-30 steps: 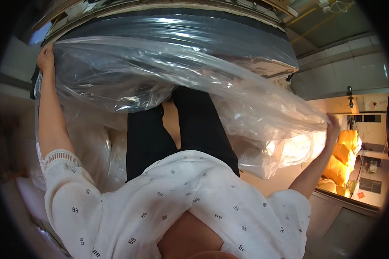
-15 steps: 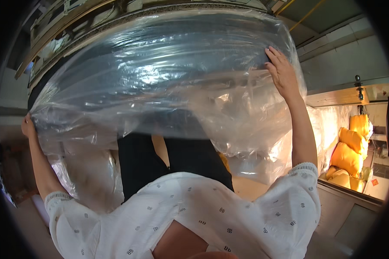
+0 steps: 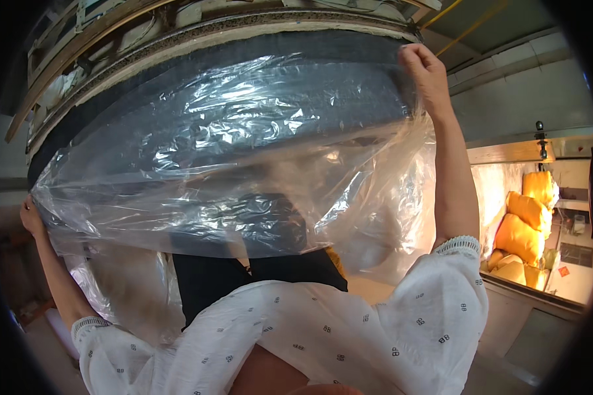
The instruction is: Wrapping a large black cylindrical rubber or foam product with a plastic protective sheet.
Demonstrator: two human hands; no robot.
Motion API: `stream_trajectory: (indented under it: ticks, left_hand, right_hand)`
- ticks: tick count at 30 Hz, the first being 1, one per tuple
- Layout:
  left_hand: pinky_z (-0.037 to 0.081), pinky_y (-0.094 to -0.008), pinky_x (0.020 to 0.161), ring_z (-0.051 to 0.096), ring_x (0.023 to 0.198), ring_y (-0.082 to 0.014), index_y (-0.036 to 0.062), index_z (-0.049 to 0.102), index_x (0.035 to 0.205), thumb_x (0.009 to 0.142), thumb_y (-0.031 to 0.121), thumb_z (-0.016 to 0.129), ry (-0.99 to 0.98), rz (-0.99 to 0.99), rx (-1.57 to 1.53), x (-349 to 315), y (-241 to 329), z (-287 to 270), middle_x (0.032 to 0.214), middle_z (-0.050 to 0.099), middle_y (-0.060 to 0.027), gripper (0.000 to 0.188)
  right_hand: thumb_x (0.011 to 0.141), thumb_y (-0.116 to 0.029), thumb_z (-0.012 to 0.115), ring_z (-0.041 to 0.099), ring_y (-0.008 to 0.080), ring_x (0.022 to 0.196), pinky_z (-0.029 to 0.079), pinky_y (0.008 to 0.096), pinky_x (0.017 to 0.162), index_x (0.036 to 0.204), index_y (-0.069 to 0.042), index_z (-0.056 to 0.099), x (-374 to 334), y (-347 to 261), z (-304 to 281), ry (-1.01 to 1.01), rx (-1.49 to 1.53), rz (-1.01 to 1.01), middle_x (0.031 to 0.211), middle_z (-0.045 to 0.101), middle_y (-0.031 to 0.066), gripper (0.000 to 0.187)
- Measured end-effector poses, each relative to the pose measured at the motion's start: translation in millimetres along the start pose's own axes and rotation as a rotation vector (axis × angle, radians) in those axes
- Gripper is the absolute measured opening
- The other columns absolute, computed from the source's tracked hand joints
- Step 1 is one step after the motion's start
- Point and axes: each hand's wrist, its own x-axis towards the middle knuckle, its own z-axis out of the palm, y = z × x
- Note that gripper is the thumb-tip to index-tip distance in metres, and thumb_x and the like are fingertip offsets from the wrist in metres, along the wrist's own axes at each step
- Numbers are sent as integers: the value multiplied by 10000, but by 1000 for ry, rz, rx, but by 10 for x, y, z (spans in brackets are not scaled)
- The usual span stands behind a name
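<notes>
A wide sheet of clear plastic film (image 3: 244, 171) stretches before me, wrinkled and shiny. It lies partly over a dark grey surface (image 3: 296, 45), and its near edge hangs across my legs. My left hand (image 3: 31, 216) is closed on the film's left corner, where the folds gather to a point. At the far right, my right hand (image 3: 423, 69) is closed at the film's upper right, with creases running down from it. Its fingers are curled at the border of the dark surface.
Along the far side runs a rail (image 3: 197, 27) with wooden slats (image 3: 79, 66) behind it. Orange-yellow bundles (image 3: 524, 227) are piled at the right in bright light. More crumpled film (image 3: 382, 253) hangs below, and a grey wall (image 3: 514, 99) stands at the right.
My right hand has moved up and away and gone from flat on the film to closed. The film's far edge has slid toward me, baring a dark strip. My left hand has lowered slightly.
</notes>
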Motion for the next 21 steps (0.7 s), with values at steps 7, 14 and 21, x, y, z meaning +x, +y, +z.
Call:
stream_trajectory:
  ticks: [7, 14, 21]
  left_hand:
    - [444, -368, 815, 596, 933, -321, 39, 657, 1010, 865, 440, 522, 122, -32, -93, -113, -24, -196, 1007, 639, -179, 448]
    - [432, -294, 863, 564, 1014, -153, 85, 621, 1143, 875, 374, 587, 167, -312, -762, -523, -294, -1125, 1136, 618, -37, 396]
    - [362, -288, 898, 501, 1071, -136, 107, 554, 1228, 881, 389, 584, -219, -395, -874, -1292, -922, -1629, 1184, 562, 9, 449]
  right_hand:
    - [833, -219, 632, 440, 29, 601, 358, 197, 546, 861, -47, 636, -197, 70, -2, 16, -307, 96, 649, 545, -42, 174]
    - [766, -247, 658, 500, 81, 608, 407, 251, 576, 819, -43, 620, -134, 223, -8, -66, -418, 36, 639, 563, 15, 215]
    - [755, -185, 702, 493, 75, 669, 407, 230, 640, 804, -45, 614, 181, 223, -139, -328, -301, 116, 700, 563, -25, 173]
